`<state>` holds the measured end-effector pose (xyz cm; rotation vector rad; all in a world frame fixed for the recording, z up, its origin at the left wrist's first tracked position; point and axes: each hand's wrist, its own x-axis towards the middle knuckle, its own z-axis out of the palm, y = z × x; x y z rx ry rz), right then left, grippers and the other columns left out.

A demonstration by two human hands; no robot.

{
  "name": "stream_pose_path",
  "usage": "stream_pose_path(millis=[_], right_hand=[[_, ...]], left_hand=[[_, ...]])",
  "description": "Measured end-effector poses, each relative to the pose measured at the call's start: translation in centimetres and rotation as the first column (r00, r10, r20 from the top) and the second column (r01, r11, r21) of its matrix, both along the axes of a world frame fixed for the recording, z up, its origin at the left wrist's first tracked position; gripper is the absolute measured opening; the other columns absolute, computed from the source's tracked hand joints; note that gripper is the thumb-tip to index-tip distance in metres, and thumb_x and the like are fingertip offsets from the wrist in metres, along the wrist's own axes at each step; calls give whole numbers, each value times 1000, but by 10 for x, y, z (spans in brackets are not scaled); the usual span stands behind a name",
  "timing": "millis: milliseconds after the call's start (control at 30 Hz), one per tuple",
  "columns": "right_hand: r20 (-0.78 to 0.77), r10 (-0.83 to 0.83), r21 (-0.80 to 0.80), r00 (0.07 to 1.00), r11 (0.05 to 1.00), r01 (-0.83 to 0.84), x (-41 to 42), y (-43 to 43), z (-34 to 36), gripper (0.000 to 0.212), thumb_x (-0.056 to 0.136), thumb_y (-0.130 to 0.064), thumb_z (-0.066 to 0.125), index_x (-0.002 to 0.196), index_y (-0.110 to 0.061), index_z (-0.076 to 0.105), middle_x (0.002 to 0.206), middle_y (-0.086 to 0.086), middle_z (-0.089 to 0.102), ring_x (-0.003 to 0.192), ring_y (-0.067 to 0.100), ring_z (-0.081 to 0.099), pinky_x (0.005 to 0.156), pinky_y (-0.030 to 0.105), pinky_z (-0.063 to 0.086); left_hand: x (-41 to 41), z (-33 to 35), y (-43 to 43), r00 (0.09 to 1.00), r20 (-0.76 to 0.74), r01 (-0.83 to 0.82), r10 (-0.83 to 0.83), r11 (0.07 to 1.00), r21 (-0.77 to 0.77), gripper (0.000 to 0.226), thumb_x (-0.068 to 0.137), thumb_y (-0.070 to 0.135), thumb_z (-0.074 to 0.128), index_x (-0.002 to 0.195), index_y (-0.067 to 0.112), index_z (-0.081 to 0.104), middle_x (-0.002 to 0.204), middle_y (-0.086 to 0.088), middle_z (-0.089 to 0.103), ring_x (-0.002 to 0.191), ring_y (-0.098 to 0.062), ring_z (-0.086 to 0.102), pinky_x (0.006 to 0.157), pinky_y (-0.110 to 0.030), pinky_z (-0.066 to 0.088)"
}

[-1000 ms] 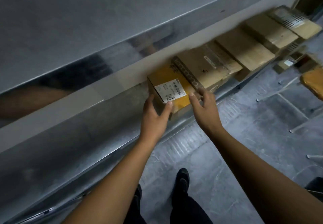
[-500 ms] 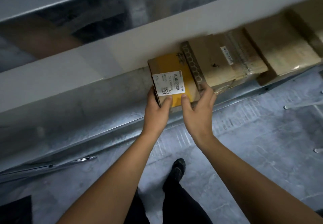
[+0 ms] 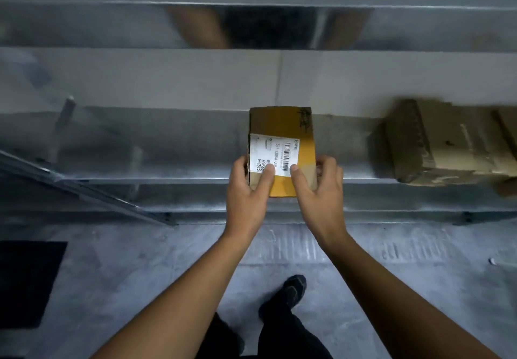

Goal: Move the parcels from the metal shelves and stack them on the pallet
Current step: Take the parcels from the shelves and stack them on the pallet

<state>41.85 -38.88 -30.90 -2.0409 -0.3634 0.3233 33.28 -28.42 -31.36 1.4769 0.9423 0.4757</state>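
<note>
A small yellow-brown parcel [image 3: 282, 126] with a white barcode label is held over the front edge of the metal shelf [image 3: 140, 146]. My left hand [image 3: 247, 190] grips its left side, thumb on the label. My right hand [image 3: 321, 188] grips its right side, thumb on top. A larger brown cardboard parcel [image 3: 447, 146] lies on the same shelf to the right, apart from the held one. No pallet is in view.
An upper metal shelf level [image 3: 251, 25] runs across the top. A slanted metal brace [image 3: 84, 188] crosses at the left. Below is grey concrete floor [image 3: 140, 274] with a black mat [image 3: 25, 283] at the left and my dark shoe [image 3: 293, 288].
Both hands closed on the small yellow parcel and drew it away from the larger box next to it, toward the shelf's front edge. The view turned to face the shelf squarely.
</note>
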Motion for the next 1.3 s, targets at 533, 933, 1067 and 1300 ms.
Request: stream_pose_path(millis=[533,933,1067,1300], right_hand=[[47,697,123,716,707,-696,-339,248,23,49,98,-42,68,141,-42,44,128,-14,45,120,-12,47,93,6,37],[135,925,172,355,331,-928,-512,434,57,53,97,-37,69,145,-24,50,128,-6,50,109,-32,36,84,-8,28],[133,954,205,268,238,-950,-559,505,66,54,96,-35,71,145,-22,51,131,-1,51,107,-33,38,83,-7,30],[131,980,237,149,115,-965,-631,622,89,58,96,-43,69,148,-29,47,139,-4,50,123,-1,49,108,30,45]], left_hand=[[-384,31,168,732,93,-681,675,729,65,39,100,38,67,138,37,56,121,23,69,109,9,64,85,-10,51],[-560,64,291,362,178,-928,915,335,166,46,100,37,67,144,40,54,129,25,66,119,7,61,100,-23,51],[-601,75,349,265,196,-954,944,227,198,45,99,35,68,142,40,55,128,26,67,118,9,60,99,-23,49],[-664,95,447,149,206,-964,967,95,248,44,100,38,66,143,37,55,131,20,68,122,0,63,108,-41,52]])
